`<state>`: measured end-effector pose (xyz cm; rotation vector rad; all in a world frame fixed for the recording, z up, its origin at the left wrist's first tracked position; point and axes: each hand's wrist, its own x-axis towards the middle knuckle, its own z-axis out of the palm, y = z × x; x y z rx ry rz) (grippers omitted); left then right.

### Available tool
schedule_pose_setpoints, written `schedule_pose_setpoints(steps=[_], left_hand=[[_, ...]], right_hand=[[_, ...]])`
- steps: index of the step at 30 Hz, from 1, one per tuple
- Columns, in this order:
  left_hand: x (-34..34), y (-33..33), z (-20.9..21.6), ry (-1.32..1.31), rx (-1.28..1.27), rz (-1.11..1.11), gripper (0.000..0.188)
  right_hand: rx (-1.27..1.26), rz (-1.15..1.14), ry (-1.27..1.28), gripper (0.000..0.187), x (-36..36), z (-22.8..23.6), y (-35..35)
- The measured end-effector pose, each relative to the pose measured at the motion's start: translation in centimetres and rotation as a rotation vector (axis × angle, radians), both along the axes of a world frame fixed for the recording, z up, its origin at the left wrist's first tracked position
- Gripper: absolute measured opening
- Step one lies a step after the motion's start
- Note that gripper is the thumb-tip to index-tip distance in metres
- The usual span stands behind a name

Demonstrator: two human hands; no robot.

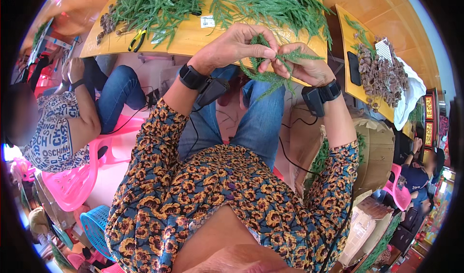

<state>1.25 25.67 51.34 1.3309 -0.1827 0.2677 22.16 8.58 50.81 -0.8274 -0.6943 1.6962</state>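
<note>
Above my lap, close to the near edge of the yellow table [191,41], both hands meet around a green needle-leaved sprig, likely artificial pine [273,85]. Thumb and fingers of my left hand [237,45] pinch its stem, and one frond curls up beside them. My right hand [309,66] grips the same sprig from the other side, fingers bent inward. Exactly where the fingertips press is partly hidden. Fronds stick out below and to the right of the hands. Beyond them lie two heaps of similar greenery, one on the left [159,7] and one on the right [285,9].
Yellow-handled pliers [137,40], a white label [207,21] and brown pine cones [107,24] lie on the table. On a right-hand table are more cones [386,77] and a dark phone [354,69]. A cardboard box [379,152] stands right; a person [63,113] sits left.
</note>
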Motion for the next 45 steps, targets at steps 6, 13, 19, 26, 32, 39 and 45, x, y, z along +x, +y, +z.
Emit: schedule_pose_setpoints(steps=[6, 13, 19, 26, 32, 39, 45], left_hand=[[0.2, -0.3, 0.6, 0.022, 0.024, -0.056, 0.014], [0.6, 0.1, 1.7, 0.100, 0.087, -0.028, 0.016], [2.2, 0.7, 0.2, 0.153, 0.126, 0.024, 0.017], [2.3, -0.5, 0.6, 0.096, 0.081, 0.057, 0.015], [2.0, -1.2, 1.2, 0.146, 0.177, 0.110, 0.015], [2.9, -3.6, 2.8, 0.287, 0.423, 0.452, 0.015], [3.3, -3.3, 2.6, 0.205, 0.414, 0.570, 0.015]], right_hand=[[0.051, 0.117, -0.130, 0.032, -0.2, 1.0, -0.3], [0.128, 0.065, -0.479, 0.030, -1.0, 2.8, -0.9], [0.091, 0.005, -1.089, 0.029, -0.6, 4.2, -0.4], [0.006, 0.033, -0.648, 0.025, 0.2, 5.1, -1.7], [0.037, 0.033, -0.815, 0.023, 0.2, 5.2, -1.8], [0.560, -0.429, -2.024, 0.024, -1.7, 2.0, -1.0], [0.191, -0.584, -1.698, 0.022, -2.4, 2.1, -1.3]])
